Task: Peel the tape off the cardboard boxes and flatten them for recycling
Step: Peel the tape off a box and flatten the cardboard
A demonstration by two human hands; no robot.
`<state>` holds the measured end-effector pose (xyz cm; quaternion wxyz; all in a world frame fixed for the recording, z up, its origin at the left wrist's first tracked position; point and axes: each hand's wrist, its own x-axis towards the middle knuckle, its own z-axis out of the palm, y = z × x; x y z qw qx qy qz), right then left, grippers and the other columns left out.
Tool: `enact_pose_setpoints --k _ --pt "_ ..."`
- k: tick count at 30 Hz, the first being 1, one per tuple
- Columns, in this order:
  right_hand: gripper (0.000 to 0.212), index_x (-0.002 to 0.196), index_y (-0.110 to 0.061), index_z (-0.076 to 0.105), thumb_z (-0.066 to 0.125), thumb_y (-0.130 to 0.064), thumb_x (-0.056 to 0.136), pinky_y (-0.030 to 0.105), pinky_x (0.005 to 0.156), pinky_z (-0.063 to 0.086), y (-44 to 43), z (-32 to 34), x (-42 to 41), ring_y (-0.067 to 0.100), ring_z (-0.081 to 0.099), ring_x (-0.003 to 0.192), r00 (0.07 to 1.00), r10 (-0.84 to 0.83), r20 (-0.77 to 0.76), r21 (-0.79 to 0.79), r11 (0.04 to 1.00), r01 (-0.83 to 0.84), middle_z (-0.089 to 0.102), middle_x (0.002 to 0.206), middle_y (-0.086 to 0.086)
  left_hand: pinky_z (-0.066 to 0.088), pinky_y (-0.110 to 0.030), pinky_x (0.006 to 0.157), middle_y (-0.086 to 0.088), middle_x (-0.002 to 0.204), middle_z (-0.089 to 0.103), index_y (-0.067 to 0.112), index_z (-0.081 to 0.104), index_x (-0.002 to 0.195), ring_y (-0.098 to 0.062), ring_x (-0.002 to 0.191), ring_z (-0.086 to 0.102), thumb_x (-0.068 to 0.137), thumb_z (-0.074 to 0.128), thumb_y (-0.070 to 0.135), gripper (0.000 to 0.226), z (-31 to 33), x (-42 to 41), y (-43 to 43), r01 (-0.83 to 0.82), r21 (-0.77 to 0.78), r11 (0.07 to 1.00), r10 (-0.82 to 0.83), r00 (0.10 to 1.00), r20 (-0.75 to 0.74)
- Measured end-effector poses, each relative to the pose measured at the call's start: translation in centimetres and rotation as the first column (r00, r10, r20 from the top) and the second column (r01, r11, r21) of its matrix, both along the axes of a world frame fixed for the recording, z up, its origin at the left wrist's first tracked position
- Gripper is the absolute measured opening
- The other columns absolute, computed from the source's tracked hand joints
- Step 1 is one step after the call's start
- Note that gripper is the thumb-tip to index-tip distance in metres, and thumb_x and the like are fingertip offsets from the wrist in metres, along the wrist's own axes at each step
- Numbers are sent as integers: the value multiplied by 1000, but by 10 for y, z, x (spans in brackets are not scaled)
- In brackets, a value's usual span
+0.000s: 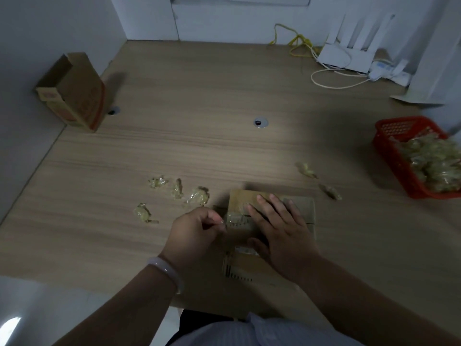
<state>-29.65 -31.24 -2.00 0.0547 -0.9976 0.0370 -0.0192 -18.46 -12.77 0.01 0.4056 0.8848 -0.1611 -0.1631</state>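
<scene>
A brown cardboard box [303,208] lies on the wooden table [199,151] near its front edge. My right hand [282,236] rests flat on top of it, fingers spread, pressing it down. My left hand [194,233] is at the box's left side, thumb and forefinger pinched on a strip of clear tape [232,218] that runs across the box top. A white bangle sits on my left wrist. Several crumpled balls of peeled tape [197,196] lie on the table to the left and right of the box.
A second, opened cardboard box [74,93] stands at the far left against the wall. A red plastic basket [389,156] full of crumpled tape sits at the right edge. A white router [341,56], cables and a power strip occupy the far right corner.
</scene>
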Motion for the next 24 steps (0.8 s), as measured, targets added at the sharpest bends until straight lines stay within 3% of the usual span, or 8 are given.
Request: enact_pose_setpoints --k 5,10,13,15,20,24 --pt "65 147 -27 37 36 -60 90 51 113 22 1 -1 -1 26 29 142 1000 -6 -2 0 1000 6 38 152 3 40 0 67 22 70 64 37 59 69 10 75 60 78 76 12 31 10 22 -7 -19 -92 996 39 974 224" --pt "66 147 -26 36 37 -61 91 51 113 23 0 -3 -1 26 29 142 1000 -5 1 -5 1000 5 37 152 3 36 0 70 17 73 65 20 71 93 -2 77 61 76 77 14 19 1 31 -20 43 28 999 -49 952 304" --pt "67 148 -26 35 36 -61 91 53 113 24 0 -3 -1 26 28 143 1000 0 4 5 1000 0 36 153 3 44 -17 80 1 86 69 15 75 89 -16 85 64 76 78 16 13 -10 28 -18 17 66 998 -33 966 255" --pt "67 147 -25 37 37 -61 91 53 112 26 0 -3 0 26 28 143 1000 1 10 10 1000 -1 37 152 4 47 -23 84 1 86 63 14 76 89 -18 86 62 78 76 15 11 -16 23 -16 25 62 998 -38 973 227" --pt "67 146 -25 39 39 -61 90 53 112 27 0 -1 0 26 29 143 1000 2 9 9 1000 -2 37 152 4 29 -9 87 11 91 48 17 73 107 -8 99 46 91 61 13 21 -29 10 -12 100 72 992 -109 984 142" --pt "66 146 -25 40 39 -61 90 53 112 28 -1 -1 0 26 29 142 1000 0 16 16 1000 0 38 152 3 31 -18 104 3 110 45 16 70 112 -14 117 46 95 55 13 24 -33 9 -12 5 -27 1000 -7 997 -72"
